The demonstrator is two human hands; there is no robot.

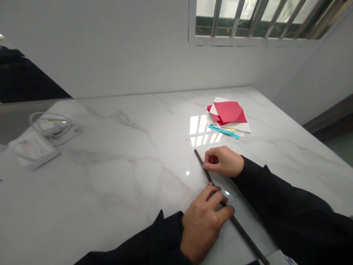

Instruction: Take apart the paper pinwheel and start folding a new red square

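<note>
A long, thin, dark brown stick lies on a slant on the shiny white desk, from just right of the middle of the frame down to the bottom edge on the right. The left hand is low in the frame, over the middle of the stick. Its fingers are bent and a little apart, and they touch the stick, but I cannot tell if the thumb grips it too. The right hand is higher up, near the top end of the stick. It is curled up, with its thumb right by the stick, and I cannot tell if it is pinching it. Both arms have black sleeves. Two tiny shiny bits sit just above the top of the stick. A messy pile of paper is at the upper right, with red and white sheets and a bit of blue and yellow poking out below. At the left side there is a flat white box, and a white cord is looped next to it. A window with bars is at the top right, and its light shines on the desk.
</note>
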